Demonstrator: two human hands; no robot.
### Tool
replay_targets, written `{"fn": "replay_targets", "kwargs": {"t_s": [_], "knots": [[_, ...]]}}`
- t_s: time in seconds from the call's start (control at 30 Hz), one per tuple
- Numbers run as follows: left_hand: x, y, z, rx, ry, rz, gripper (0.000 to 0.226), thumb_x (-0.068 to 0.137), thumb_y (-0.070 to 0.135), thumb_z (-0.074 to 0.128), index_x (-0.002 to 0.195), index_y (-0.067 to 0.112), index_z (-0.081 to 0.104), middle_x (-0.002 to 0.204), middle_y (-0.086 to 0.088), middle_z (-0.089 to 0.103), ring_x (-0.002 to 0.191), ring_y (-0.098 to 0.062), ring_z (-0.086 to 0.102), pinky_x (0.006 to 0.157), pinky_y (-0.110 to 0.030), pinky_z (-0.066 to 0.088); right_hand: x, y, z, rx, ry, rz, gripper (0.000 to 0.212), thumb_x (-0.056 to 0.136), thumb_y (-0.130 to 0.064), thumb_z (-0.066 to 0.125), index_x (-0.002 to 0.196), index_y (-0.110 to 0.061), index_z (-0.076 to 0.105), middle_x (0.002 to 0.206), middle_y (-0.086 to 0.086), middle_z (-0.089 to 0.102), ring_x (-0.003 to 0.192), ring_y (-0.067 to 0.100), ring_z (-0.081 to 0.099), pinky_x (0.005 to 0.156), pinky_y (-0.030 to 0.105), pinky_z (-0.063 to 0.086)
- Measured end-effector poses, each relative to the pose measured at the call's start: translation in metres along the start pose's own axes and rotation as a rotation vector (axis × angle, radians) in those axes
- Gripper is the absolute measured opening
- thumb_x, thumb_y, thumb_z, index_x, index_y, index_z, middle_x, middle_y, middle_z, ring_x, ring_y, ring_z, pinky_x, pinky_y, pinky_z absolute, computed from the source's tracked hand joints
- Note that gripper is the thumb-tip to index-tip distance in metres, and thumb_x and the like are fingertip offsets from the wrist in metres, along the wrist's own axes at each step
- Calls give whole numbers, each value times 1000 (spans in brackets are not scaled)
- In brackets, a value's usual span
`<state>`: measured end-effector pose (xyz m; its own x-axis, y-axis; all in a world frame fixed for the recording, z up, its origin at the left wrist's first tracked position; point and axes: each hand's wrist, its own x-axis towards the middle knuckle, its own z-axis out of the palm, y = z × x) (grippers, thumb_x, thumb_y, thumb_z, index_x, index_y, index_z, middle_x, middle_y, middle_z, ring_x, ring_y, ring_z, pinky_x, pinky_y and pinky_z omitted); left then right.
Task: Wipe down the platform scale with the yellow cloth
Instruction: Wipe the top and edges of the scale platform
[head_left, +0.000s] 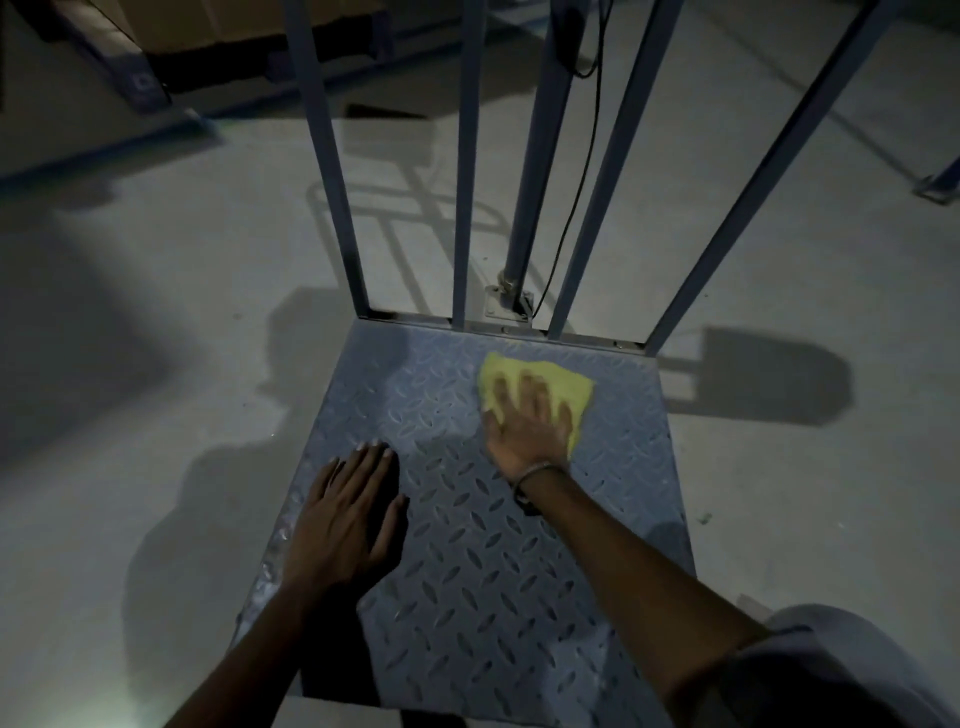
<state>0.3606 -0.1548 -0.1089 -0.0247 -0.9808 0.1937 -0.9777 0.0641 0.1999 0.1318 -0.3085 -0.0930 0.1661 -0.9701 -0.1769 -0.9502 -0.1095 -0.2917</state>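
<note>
**A:** so what's our right hand (524, 431) doing?

**B:** It's flat, fingers spread, palm pressing down on the cloth (540, 392). Not pinching it, just pinning it to the plate.

**A:** and where's the cloth?

**B:** Far right part of the scale (483, 571), near the back edge, just in front of the rails (467, 156). The fingers look blurred.

**A:** left hand (348, 519)?

**B:** Open too, holding nothing, lying flat on the near left side of the plate, well apart from the cloth.

**A:** anything else?

**B:** There's a bracelet (537, 472) on our right wrist, and a pole (535, 182) and cable (576, 197) behind the rails, all on a grey floor (156, 312).
</note>
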Motion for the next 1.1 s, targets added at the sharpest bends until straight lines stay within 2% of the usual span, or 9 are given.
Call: {"fn": "replay_targets", "kwargs": {"t_s": [0.1,0.2,0.33,0.53,0.7,0.8,0.93,1.03,1.1], "knots": [[-1,5,8,-2,-9,46,55,108,34,37,154,8,51,162,-11,46,151,-29,44,123,-49,35,-4,16,2,-58,-90,-284,59,104,-61,15,160,-48,2,171,-11,-11,158,14,-12,126,53,-3],[-10,37,9,-9,-39,-116,62,102,31,32,156,3,46,163,-15,44,152,-32,41,123,-55,33,0,55,-12,-21,-55,-81,63,99,-67,8,160,-50,2,172,-12,-9,159,14,-10,126,50,-4],[-16,72,10,-66,-53,-281,64,106,42,34,159,6,42,167,-12,38,158,-26,30,130,-48,21,-4,96,-25,12,100,338,60,107,-52,29,161,-45,6,173,-3,-1,159,20,-2,125,53,4],[-16,67,8,-70,-75,-276,66,106,46,32,159,8,41,168,-10,37,158,-24,29,130,-47,21,-28,91,-16,-70,45,-1,61,102,-52,24,158,-50,1,172,-7,-2,159,18,-2,125,51,4],[-15,65,6,-79,-56,-261,66,105,46,33,158,8,43,167,-11,38,157,-25,31,129,-47,23,-32,145,-34,232,224,448,58,108,-40,34,162,-34,17,169,7,20,156,29,19,122,55,20],[-17,64,5,-97,-46,-258,65,105,47,37,157,9,46,166,-10,40,156,-23,33,128,-46,24,-31,133,-39,369,378,493,63,101,-47,28,156,-17,38,159,14,40,148,33,35,117,55,29],[-17,36,-10,-141,-31,-100,61,108,55,38,152,16,56,160,0,46,150,-18,44,124,-37,27,-27,48,-34,387,560,307,59,101,-35,34,150,-6,46,154,16,48,145,33,42,116,50,32],[-31,1,-18,-25,17,-14,57,110,47,33,139,13,67,150,-6,60,137,-26,59,118,-45,36,-17,-51,-9,389,352,17,63,97,-32,34,157,-12,37,163,11,36,153,28,29,122,50,23],[-45,-13,-17,22,74,-155,52,106,40,40,141,11,64,151,-12,59,137,-31,57,115,-51,39,-10,-112,14,394,182,-187,61,100,-34,35,159,-17,33,166,7,31,155,25,26,123,50,23]]}}
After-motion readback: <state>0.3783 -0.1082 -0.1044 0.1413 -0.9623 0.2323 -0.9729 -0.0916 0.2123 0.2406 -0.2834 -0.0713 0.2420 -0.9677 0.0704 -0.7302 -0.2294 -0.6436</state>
